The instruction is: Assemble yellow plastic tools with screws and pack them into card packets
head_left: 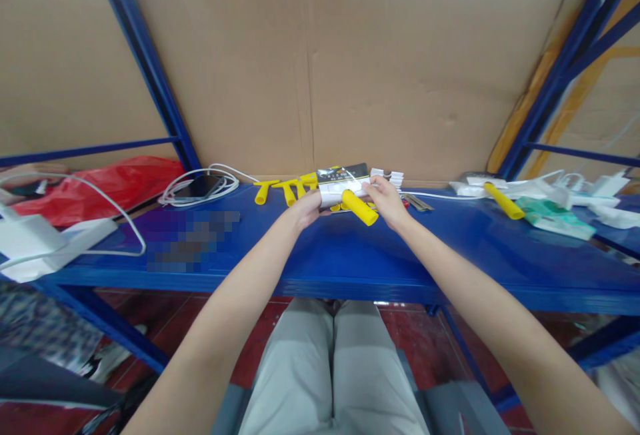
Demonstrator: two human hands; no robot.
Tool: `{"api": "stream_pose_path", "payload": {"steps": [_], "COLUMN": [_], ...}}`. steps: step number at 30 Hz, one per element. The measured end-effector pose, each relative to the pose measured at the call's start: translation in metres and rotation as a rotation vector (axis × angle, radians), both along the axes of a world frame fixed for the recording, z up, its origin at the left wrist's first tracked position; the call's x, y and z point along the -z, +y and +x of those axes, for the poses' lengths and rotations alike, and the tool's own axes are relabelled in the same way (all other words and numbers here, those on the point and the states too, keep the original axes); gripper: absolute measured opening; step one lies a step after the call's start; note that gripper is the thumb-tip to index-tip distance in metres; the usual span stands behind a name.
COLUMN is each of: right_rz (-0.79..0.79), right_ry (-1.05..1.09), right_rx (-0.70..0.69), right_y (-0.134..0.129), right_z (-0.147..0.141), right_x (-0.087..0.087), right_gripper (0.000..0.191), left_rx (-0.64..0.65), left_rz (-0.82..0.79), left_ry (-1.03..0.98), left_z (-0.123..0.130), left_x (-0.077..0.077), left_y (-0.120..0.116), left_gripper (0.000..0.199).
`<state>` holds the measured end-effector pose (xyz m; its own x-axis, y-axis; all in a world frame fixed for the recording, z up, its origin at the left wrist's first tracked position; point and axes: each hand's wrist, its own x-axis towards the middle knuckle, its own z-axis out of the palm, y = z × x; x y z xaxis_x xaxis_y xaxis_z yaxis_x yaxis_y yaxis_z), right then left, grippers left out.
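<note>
So both hands were up on the blue table (330, 255), just right of the middle of the frame, closed on the same white piece (331, 193). The left hand (306, 210) gripped its left end, while the right hand (387, 200) had fingers on the right side. A yellow handle (361, 208) stuck out between them toward the camera; couldn't tell if it was actually fixed to the white bit.

Progress-wise, I'd call it mid-job on this one piece: it was in hand and not set down yet. More yellow handles (261, 194) lay just left of the hands, plus a lone handle (505, 203) over at the right. No clue which were finished.

Room to move: the cardboard wall (310, 82) boxed in the back, so reaching farther looked like a bad bet. Metal strips (419, 203) sat just beside the right hand, and a coiled white cable (235, 185) crowded center left. Best space looked to be toward the table's front edge, below the hands.
</note>
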<state>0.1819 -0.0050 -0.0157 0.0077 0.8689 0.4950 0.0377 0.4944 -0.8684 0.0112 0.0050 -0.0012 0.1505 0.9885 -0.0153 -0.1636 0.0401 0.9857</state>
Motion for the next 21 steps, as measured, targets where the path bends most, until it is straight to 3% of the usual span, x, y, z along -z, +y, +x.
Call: {"api": "stream_pose_path", "payload": {"steps": [7, 13, 21], "right_rz": [-0.037, -0.246, -0.214], "right_ry": [-0.019, 0.066, 0.128], "right_rx": [0.034, -0.038, -0.137], "right_y": [-0.003, -0.007, -0.005], "right_z": [0.001, -0.007, -0.014], "right_x": [0.0, -0.001, 0.009], "right_gripper": [0.016, 0.016, 0.044], "left_rx": [0.03, 0.059, 0.054], "left_rz": [0.063, 0.073, 0.121], "left_ry": [0.13, 0.26, 0.318], "left_z": [-0.001, 0.002, 0.004], "left_x": [0.001, 0.009, 0.014], "left_y": [0.001, -0.001, -0.001], "left_gripper": [0.02, 0.015, 0.015]}}
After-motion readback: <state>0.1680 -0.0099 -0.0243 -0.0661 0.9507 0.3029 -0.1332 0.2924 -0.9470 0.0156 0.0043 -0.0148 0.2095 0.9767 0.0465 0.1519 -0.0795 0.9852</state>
